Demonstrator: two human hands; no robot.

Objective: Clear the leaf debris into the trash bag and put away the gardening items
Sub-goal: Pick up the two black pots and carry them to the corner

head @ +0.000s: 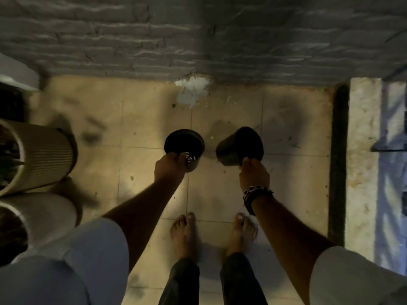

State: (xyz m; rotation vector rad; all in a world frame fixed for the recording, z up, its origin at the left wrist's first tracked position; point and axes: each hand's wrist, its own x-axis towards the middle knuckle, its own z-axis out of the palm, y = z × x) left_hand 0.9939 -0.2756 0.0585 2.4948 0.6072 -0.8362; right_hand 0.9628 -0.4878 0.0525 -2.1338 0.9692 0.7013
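Black plastic, thin and matte, forms both small nursery pots held out above the tiled floor [154,119]. The left pot [184,143] is round with a rolled rim, and pale slots of light show through its drainage holes near the base. The left hand [169,167] grips it at the rim, fingers curled round the edge. The right pot [240,146] tilts on its side, its tapered wall and dark mouth facing away; the right hand [253,172] pinches its lower edge, a beaded bracelet [256,192] on that wrist. No writing can be read on either pot. The beige tiles look dusty and speckled with small dark bits. Ahead stands a rough painted brick wall [154,36]. At the left stand a ribbed cream planter [44,155] and a smooth white planter [46,212].
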